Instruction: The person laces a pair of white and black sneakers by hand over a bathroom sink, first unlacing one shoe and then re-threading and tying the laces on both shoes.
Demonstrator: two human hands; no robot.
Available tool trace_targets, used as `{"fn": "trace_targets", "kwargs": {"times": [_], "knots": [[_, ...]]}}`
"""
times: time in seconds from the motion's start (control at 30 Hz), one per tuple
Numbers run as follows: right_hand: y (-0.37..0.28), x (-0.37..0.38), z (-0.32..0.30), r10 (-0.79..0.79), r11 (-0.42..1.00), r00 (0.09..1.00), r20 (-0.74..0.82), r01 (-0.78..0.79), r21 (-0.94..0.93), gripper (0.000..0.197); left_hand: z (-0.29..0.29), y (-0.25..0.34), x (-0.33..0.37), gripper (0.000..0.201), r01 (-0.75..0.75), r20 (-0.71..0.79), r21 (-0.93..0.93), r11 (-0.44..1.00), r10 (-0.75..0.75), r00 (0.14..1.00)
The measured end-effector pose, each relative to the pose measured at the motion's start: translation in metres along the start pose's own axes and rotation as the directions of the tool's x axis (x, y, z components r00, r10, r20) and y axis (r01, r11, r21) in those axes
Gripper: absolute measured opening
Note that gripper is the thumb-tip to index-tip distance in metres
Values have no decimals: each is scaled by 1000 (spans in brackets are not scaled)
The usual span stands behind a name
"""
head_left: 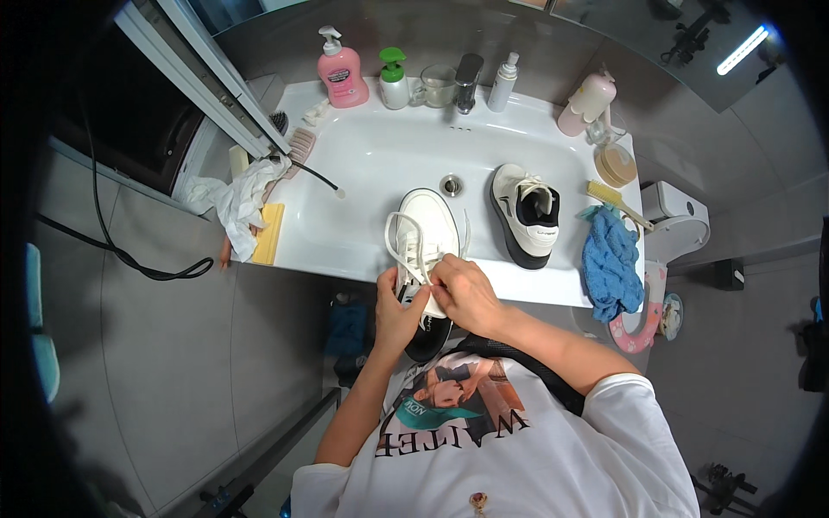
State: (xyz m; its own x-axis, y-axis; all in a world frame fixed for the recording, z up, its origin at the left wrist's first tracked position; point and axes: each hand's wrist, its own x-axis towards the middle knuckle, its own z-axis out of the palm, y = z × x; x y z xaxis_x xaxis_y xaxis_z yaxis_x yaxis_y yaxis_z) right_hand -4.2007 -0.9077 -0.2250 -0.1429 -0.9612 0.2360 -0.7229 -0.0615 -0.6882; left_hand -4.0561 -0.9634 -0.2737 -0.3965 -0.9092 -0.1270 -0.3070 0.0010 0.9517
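Observation:
A white sneaker with a black heel (429,220) rests across the front rim of the washbasin (345,267), its toe pointing away from me. Its white shoelace (390,236) hangs loose in loops over the tongue. My left hand (400,312) grips the shoe's side near the ankle opening, thumb on top. With bent fingers, my right hand (466,295) pinches the lace by the upper eyelets; its fingertips are partly hidden. To the right, the matching sneaker (527,216) sits in the basin, toe away from me, lace in place.
Along the back stand a pink pump bottle (343,73), a green-topped bottle (394,79), a glass mug (439,84), the faucet (468,82) and a white spray bottle (503,83). A yellow brush (617,204) and blue towel (611,263) lie right; white cloth (237,200) and yellow cloth (268,235) left.

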Motion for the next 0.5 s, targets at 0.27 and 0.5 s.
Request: {"fn": "trace_targets", "kwargs": {"times": [0.27, 0.5], "knots": [[-17, 15, -7, 188, 894, 975, 116, -219, 390, 10, -10, 9, 4, 49, 23, 26, 102, 995, -26, 999], [-76, 42, -39, -14, 806, 992, 124, -62, 589, 6, 11, 27, -4, 44, -433, 131, -39, 900, 435, 891]]}}
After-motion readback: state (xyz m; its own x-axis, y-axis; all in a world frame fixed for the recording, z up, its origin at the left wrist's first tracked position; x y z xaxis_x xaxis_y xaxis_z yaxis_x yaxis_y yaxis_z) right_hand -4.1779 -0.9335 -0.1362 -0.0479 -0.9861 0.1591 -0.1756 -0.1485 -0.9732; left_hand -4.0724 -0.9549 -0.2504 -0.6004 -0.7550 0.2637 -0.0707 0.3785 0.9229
